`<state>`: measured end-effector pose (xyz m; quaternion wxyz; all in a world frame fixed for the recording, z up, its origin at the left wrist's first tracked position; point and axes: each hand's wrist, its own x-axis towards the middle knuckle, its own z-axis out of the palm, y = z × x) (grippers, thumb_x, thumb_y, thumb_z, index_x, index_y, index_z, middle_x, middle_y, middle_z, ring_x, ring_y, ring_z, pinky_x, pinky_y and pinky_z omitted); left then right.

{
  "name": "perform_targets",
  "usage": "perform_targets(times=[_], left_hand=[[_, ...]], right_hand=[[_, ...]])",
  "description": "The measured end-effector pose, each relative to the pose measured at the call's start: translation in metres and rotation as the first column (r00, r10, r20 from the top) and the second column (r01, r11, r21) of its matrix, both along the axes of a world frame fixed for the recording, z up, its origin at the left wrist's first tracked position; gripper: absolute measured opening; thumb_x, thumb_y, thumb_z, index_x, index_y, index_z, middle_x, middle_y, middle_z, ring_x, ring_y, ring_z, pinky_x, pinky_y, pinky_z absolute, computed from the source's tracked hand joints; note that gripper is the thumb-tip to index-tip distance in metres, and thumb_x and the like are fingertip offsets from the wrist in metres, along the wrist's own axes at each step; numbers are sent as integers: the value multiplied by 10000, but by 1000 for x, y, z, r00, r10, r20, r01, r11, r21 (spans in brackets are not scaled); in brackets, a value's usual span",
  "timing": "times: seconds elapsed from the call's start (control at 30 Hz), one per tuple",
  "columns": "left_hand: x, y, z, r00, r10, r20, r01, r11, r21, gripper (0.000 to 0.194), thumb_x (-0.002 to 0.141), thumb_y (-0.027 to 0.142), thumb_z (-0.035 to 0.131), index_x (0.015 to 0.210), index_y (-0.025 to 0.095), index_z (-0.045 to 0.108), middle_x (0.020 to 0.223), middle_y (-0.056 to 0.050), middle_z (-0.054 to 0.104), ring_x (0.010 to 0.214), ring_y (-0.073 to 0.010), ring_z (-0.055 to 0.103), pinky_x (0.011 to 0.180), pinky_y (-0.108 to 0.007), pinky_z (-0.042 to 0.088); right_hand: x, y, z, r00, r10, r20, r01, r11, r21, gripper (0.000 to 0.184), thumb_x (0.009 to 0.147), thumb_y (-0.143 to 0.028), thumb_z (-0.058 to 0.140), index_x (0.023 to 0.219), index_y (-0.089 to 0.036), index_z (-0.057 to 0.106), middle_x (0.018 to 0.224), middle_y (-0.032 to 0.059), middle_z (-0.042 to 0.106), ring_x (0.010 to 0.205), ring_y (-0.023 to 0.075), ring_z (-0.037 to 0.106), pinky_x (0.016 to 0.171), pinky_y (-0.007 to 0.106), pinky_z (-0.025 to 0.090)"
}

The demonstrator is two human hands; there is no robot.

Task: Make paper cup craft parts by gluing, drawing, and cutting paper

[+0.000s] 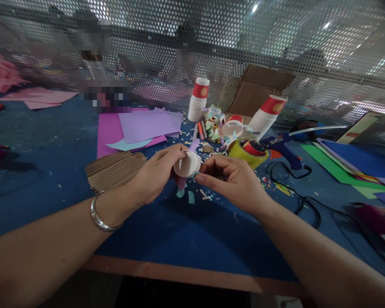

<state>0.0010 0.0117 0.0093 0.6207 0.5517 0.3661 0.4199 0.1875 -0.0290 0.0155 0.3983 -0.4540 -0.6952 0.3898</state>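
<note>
- On the blue table (pixel 179 231), purple sheets (pixel 150 124) and corrugated cardboard (pixel 114 171) are laid near the left hand (pixel 158 173).
- Paper scraps (pixel 191 197) are strewn below and beyond the hands; a blue glue gun (pixel 284 149) and its black cord (pixel 327 207) are set beyond the right hand (pixel 235 179).
- Two cup stacks (pixel 197 109) are topped with red-banded cups; between them a cup (pixel 235 118) is tipped, its mouth turned forward.
- Something red is held inside a yellow ring-shaped container (pixel 247 156); what it is cannot be told.
- A small white cup (pixel 195 164) is held above the table between the hands, gripped by the left thumb and fingers.
- The right thumb and fingers are curled beside its rim; whether anything is pinched there cannot be told.
</note>
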Motion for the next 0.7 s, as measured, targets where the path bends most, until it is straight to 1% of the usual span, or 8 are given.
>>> perform_targets(times=[0.07, 0.17, 0.23, 0.27, 0.37, 0.47, 0.6, 0.7], left_hand=[[-1, 3, 0, 999, 31, 44, -31, 999, -21, 188, 883, 293, 528, 740, 199, 604, 623, -6, 546, 491, -118, 513, 421, -224, 401], [-1, 7, 3, 984, 135, 117, -123, 987, -99, 217, 896, 284, 515, 719, 184, 590, 610, -6, 543, 464, -107, 510, 418, -222, 402], [-1, 8, 6, 969, 195, 154, -172, 973, -151, 222, 882, 234, 505, 675, 177, 561, 596, -2, 526, 450, -97, 501, 421, -221, 401], [0, 9, 7, 964, 207, 165, -180, 969, -168, 230, 873, 217, 503, 651, 177, 545, 584, 1, 510, 446, -93, 496, 424, -222, 402], [0, 9, 8, 964, 197, 177, -166, 970, -177, 257, 859, 213, 509, 605, 180, 512, 553, 6, 478, 438, -89, 480, 428, -224, 394], [1, 8, 7, 965, 177, 195, -146, 975, -166, 249, 858, 222, 509, 614, 178, 531, 565, -7, 506, 449, -91, 483, 423, -220, 383], [1, 8, 7, 965, 162, 206, -130, 978, -160, 262, 869, 222, 505, 612, 179, 535, 567, -6, 499, 450, -95, 479, 421, -226, 379], [1, 8, 7, 968, 169, 183, -139, 976, -166, 268, 884, 226, 505, 623, 178, 542, 574, 1, 490, 452, -95, 475, 419, -229, 374]], right_hand=[[1, 0, 0, 999, -19, 33, 18, 1000, 24, 226, 838, -397, 749, 811, -199, 643, 702, -25, 628, 603, 98, 529, 560, 242, 425], [1, 2, -4, 987, -47, 153, 34, 996, 86, 155, 879, -352, 694, 842, -205, 662, 737, -12, 655, 630, 112, 554, 584, 257, 438], [0, 4, -8, 963, -45, 267, 5, 989, 147, 82, 893, -278, 657, 865, -203, 676, 781, 5, 677, 686, 132, 589, 624, 275, 455], [-1, 5, -11, 944, -36, 329, -25, 983, 180, 61, 894, -239, 640, 881, -200, 684, 812, 17, 688, 734, 148, 607, 659, 290, 468], [-6, 9, -18, 865, 35, 501, -172, 958, 230, 128, 916, -169, 590, 944, -190, 714, 945, 73, 711, 921, 207, 627, 830, 362, 498], [-13, 13, -23, 780, 75, 621, -275, 933, 234, 213, 946, -153, 547, 1052, -188, 728, 1048, 100, 694, 1006, 239, 601, 947, 411, 478], [-19, 16, -24, 709, 103, 698, -356, 906, 228, 333, 973, -126, 474, 1180, -209, 721, 1128, 112, 659, 1043, 257, 564, 978, 422, 466], [-19, 17, -24, 688, 119, 716, -379, 900, 215, 333, 988, -143, 456, 1163, -206, 732, 1123, 116, 653, 1041, 260, 562, 975, 415, 466]])
